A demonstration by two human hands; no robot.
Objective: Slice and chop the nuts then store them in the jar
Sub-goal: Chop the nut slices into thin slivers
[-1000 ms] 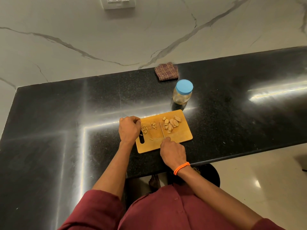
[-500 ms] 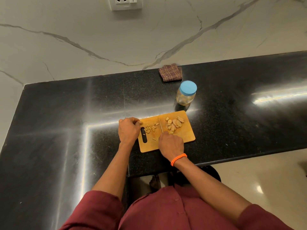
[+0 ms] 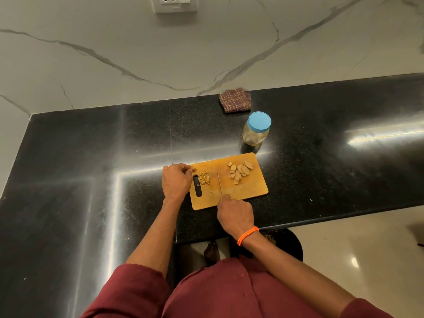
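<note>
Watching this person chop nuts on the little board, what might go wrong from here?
1. The left hand holds the cutting board at its edge, close to the chopped nuts and the knife; a slip might nick a finger.
2. The board's near edge lies close to the counter's front edge, so pieces may scatter to the floor.
3. The jar is lidded, so it needs opening first.

Maroon sleeves [image 3: 128, 292], orange wristband [image 3: 247, 235]

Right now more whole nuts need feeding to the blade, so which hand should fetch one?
Left, probably. The right hand grips the knife; the left hand rests at the cutting board edge, free to reach the whole nuts.
</note>
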